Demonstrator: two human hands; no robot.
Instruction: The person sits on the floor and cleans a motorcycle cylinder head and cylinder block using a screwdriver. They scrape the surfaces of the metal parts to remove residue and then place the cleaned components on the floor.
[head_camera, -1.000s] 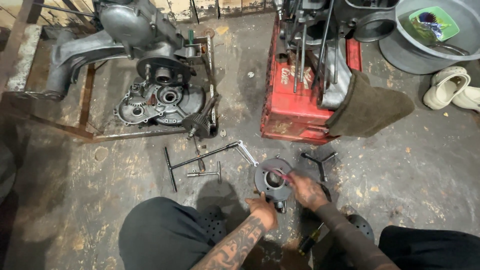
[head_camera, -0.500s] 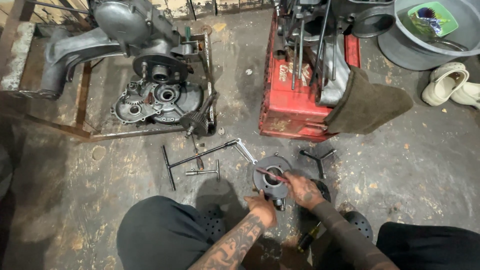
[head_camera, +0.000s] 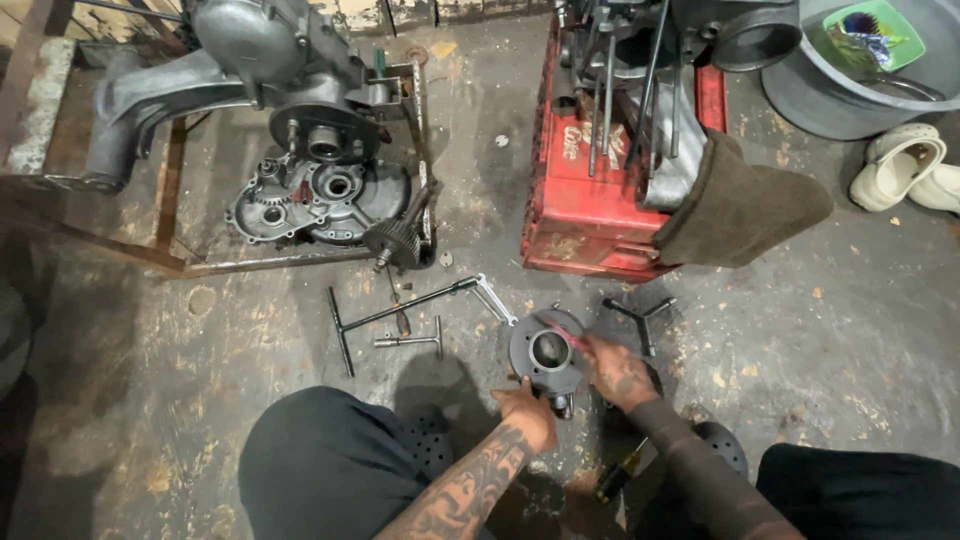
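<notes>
A round grey engine cylinder (head_camera: 545, 352) with an open bore stands on the stained concrete floor between my knees. My left hand (head_camera: 528, 410) grips its near side and steadies it. My right hand (head_camera: 618, 368) is closed on a thin red-handled tool (head_camera: 562, 333) whose tip lies across the cylinder's top rim. Both forearms reach in from the bottom of the view.
Left of the cylinder lie a long T-handle wrench (head_camera: 395, 315), a shorter one (head_camera: 415, 342) and a spanner (head_camera: 496, 300). A Y-shaped wrench (head_camera: 640, 312) lies to the right, a screwdriver (head_camera: 618, 470) near my knee. An engine case (head_camera: 320, 190) sits on a frame; a red crate (head_camera: 585, 190) stands behind.
My right hand has shifted the red-handled tool slightly on the cylinder's rim. The view has moved a little; the left hand stays on the cylinder.
</notes>
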